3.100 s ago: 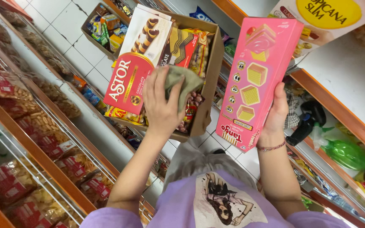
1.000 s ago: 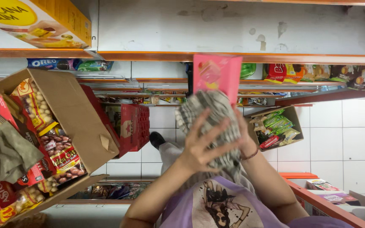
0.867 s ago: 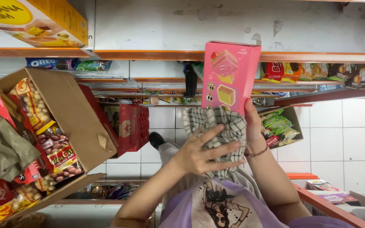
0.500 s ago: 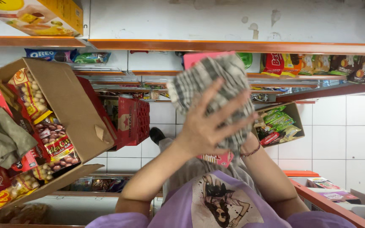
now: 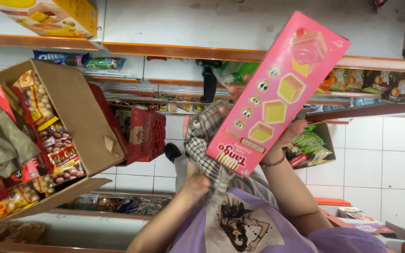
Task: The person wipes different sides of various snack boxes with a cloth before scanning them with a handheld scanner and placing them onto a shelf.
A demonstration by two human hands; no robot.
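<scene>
My right hand (image 5: 289, 136) grips the lower edge of a long pink snack box (image 5: 277, 93) printed with yellow wafer cubes. The box is raised and tilted up to the right in front of the shelves. My left hand (image 5: 195, 180) is closed on a black-and-white checked cloth (image 5: 202, 138), which hangs bunched just left of the box's lower end and partly behind it. Both forearms rise from my purple printed shirt (image 5: 240, 225) at the bottom of the view.
A big open cardboard carton (image 5: 78, 112) at left holds assorted snack packs and a grey-green rag (image 5: 1, 145). A red crate (image 5: 146, 133) sits beside it. Orange-edged shelves (image 5: 165, 49) carry packets. A small carton of green packs (image 5: 312, 145) lies on the white tiled floor.
My left hand left the big carton and took up the checked cloth, passing it over the pink box. The cloth has now dropped below and behind the box, whose printed face shows again.
</scene>
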